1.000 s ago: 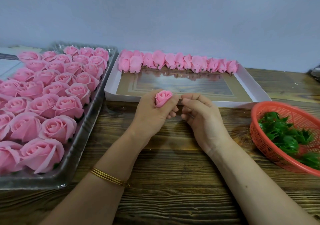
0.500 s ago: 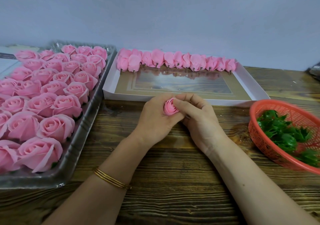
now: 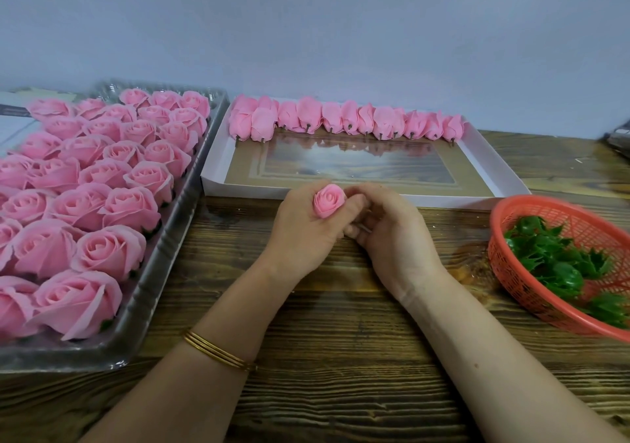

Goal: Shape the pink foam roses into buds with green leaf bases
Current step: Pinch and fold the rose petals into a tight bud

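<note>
A small pink foam rose bud sits upright in my left hand, which is shut around its lower part; its spiral top faces me. My right hand presses against the left from the right, fingers curled at the bud's base, where a thin grey stem end shows. Whether the right hand grips the bud or only touches it is hidden. Several open pink roses fill a clear plastic tray at the left. Several finished buds line the far side of a white box. Green leaf bases lie in an orange basket.
The hands hover over a dark wooden tabletop just in front of the white box. A grey wall stands behind. A dark metal object pokes in at the far right edge. Papers lie behind the plastic tray at the left.
The bud has turned in my left hand so its spiral top faces up toward me. Both hands have drawn together and shifted slightly nearer, with the right fingers moved under the bud's base.
</note>
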`<state>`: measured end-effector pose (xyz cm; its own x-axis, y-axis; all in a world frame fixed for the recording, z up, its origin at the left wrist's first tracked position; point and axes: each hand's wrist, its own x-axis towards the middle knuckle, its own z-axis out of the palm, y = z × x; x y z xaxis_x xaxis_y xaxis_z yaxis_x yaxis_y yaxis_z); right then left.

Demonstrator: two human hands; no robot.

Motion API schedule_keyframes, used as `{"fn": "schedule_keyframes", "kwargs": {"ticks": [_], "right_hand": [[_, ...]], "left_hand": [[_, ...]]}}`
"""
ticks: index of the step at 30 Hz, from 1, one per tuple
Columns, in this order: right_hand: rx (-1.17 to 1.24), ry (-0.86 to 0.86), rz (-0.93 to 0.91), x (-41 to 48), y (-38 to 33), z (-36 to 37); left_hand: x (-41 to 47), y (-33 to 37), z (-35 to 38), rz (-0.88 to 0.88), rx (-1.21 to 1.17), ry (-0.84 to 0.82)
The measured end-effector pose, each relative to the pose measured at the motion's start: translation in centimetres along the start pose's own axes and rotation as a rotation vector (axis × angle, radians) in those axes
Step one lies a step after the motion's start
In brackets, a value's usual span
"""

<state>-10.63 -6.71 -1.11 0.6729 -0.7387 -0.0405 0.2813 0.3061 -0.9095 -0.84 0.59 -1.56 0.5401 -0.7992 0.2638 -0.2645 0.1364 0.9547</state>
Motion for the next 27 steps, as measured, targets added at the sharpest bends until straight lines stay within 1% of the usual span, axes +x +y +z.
{"fn": "schedule_keyframes", "kwargs": {"ticks": [2, 5, 9, 13, 17, 20, 27], "right_hand": [[-0.020, 0.008, -0.032, 0.1, 0.0, -0.2], [-0.162, -0.016, -0.080, 0.1, 0.5, -0.2], [-0.374, -0.057, -0.164, -0.1, 1.1, -0.1], [-0.446, -0.095, -0.194, -0.3, 1.1, 0.1], [-0.451, -0.110, -0.195, -0.4, 1.0, 0.2], [-0.400, -0.123, -0.158, -0.4, 0.9, 0.0], [-0.281, -0.240, -0.075, -0.4, 0.6, -0.2]], "left_hand": [[0.1, 0.2, 0.1, -0.026, -0.076, 0.058], [0.2, 0.3, 0.3, -0.044, -0.187, 0.136], [-0.1, 0.8, 0.8, -0.113, -0.320, 0.137], [-0.2, 1.1, 1.0, -0.153, -0.404, 0.118], [-0.1, 0.8, 1.1, -0.133, -0.414, 0.099], [0.0, 0.7, 0.8, -0.137, -0.391, 0.069], [0.0, 0.8, 0.1, -0.152, -0.387, -0.075]]}}
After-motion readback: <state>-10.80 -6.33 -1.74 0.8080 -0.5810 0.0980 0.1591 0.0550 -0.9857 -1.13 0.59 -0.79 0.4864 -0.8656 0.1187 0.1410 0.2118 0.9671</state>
